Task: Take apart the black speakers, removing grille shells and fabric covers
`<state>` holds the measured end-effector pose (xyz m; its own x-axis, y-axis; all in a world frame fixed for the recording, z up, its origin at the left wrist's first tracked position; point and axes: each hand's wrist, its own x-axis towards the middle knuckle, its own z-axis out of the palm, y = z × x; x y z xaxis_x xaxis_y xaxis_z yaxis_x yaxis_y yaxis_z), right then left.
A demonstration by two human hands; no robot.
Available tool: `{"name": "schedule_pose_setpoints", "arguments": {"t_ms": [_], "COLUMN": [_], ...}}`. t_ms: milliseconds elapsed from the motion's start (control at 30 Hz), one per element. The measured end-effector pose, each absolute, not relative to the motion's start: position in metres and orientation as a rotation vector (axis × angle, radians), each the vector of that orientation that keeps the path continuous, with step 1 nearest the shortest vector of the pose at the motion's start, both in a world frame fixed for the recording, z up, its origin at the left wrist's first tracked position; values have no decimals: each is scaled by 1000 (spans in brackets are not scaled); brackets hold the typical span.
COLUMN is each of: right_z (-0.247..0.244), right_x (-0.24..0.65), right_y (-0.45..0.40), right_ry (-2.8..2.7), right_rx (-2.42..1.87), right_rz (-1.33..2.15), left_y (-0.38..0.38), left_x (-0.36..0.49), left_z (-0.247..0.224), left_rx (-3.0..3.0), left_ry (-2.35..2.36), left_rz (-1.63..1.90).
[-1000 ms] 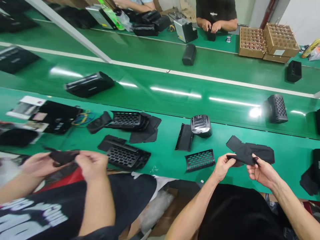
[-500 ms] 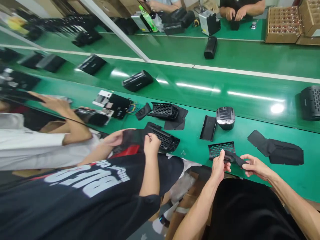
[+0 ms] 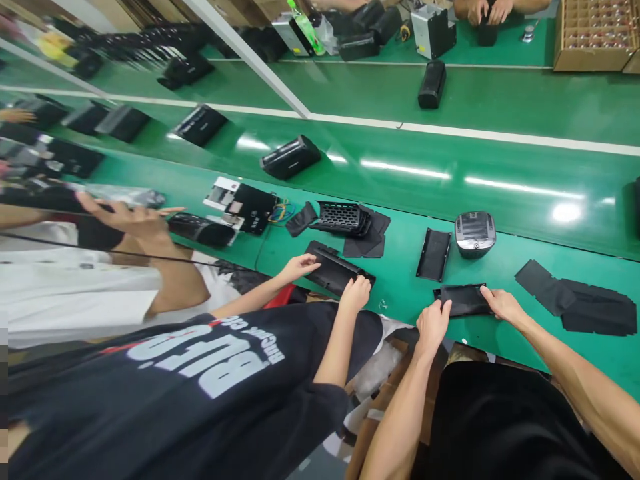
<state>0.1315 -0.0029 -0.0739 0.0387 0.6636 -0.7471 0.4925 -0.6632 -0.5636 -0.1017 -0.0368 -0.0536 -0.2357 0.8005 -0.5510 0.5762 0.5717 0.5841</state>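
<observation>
The fingers of the left hand (image 3: 433,328) lie close together over the near left end of a black cloth-covered panel (image 3: 463,300). The right hand's (image 3: 504,305) fingertips, also together, touch its right end. Whether either hand is clamping it, I cannot tell. The panel lies flat on the green workbench (image 3: 575,357), between the hands. Just beyond it are a black metal channel piece (image 3: 434,255) and a round-cornered black housing (image 3: 475,235). A black fabric sheet (image 3: 585,307) lies to the right, near the right hand. To the left, a co-worker's hand (image 3: 355,295) rests on a black grille panel (image 3: 335,270), and the co-worker's forearm lies between that grille and the person's left arm.
</observation>
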Motion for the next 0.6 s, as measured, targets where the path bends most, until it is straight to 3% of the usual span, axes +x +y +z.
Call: {"name": "schedule_pose_setpoints", "arguments": {"t_ms": [267, 433, 600], "right_z": [-72, -69, -27], "right_x": [135, 135, 163], "right_y": [6, 9, -13], "right_ry": [-1479, -1352, -1032], "right_rx": [-2089, -1982, -1793], "right_rz": [1330, 1434, 1717], "left_y": [-31, -24, -36], "left_x": [-114, -114, -101], "left_z": [-64, -72, -51], "left_rx": [1112, 993, 778], "left_ry": [2031, 1884, 1532], "left_rz": [366, 535, 647]}}
